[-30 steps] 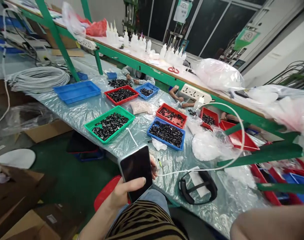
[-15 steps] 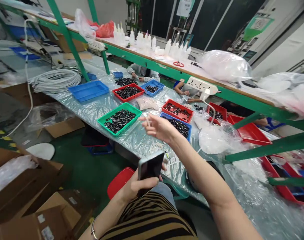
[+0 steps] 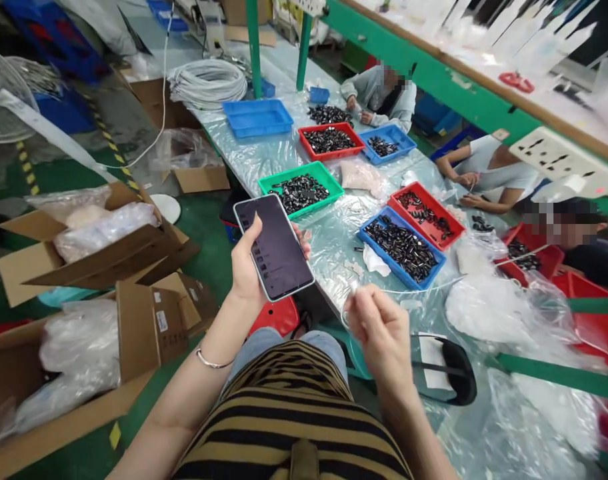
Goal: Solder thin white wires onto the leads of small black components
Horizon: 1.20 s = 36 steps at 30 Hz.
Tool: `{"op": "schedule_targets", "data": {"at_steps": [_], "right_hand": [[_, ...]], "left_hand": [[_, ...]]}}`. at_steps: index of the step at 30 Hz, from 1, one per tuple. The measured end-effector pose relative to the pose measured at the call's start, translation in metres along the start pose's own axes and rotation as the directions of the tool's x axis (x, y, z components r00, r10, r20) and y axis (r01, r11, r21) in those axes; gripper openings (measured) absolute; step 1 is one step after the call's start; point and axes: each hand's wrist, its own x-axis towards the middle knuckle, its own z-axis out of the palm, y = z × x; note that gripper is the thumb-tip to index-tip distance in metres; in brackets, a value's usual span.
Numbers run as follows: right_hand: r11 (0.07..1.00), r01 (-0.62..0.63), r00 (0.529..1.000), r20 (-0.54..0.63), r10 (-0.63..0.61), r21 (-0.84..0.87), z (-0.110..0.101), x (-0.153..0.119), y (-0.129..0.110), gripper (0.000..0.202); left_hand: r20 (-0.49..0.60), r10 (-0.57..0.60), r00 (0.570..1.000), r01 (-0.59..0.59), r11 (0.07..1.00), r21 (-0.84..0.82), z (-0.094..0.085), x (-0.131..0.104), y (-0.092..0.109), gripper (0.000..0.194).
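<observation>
head view: left hand (image 3: pixel 247 267) wrapped around a phone (image 3: pixel 274 247), screen up and dimly lit, held over the table (image 3: pixel 304 167) edge. right hand (image 3: pixel 381 330) closed, fingers pinching the end of a thin white cable (image 3: pixel 424 288) that trails off across the plastic sheet. cable end and phone well apart, so nothing is plugged in yet (connector itself too small to make out). phone is slim, pale-edged, dark glass. green tray (image 3: pixel 301 191) of black parts just beyond.

Green floor (image 3: pixel 84 173), green-framed shelf (image 3: pixel 424 67) over a long plastic-sheeted table (image 3: pixel 264 157).
</observation>
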Motion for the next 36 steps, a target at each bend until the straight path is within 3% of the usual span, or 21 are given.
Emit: {"op": "schedule_targets", "data": {"at_steps": [6, 14, 24, 29, 36], "right_hand": [[1.000, -0.011, 0.999, 0.049, 0.011, -0.003, 0.020, -0.014, 0.027, 0.034], [0.999, 0.013, 1.000, 0.014, -0.014, 0.050, 0.018, -0.003, 0.039, 0.033], [0.991, -0.050, 0.998, 0.046, 0.045, 0.122, 0.007, 0.013, 0.037, 0.037], [0.981, -0.114, 0.991, 0.082, 0.102, 0.158, 0.008, 0.019, 0.029, 0.041], [0.946, -0.205, 0.978, 0.092, 0.188, 0.249, 0.012, 0.028, 0.032, 0.043]], "left_hand": [[-0.033, 0.056, 0.998, -0.054, 0.997, 0.060, 0.023, 0.011, -0.008, 0.056], [-0.035, 0.051, 0.998, -0.050, 0.998, 0.041, 0.048, 0.020, -0.022, 0.055], [-0.061, 0.057, 0.996, -0.052, 0.995, 0.086, 0.048, 0.033, -0.029, 0.060], [-0.015, 0.034, 0.999, -0.033, 0.994, 0.102, 0.047, 0.039, -0.031, 0.067], [-0.039, 0.019, 0.999, -0.017, 0.998, 0.060, 0.051, 0.046, -0.036, 0.067]]}}
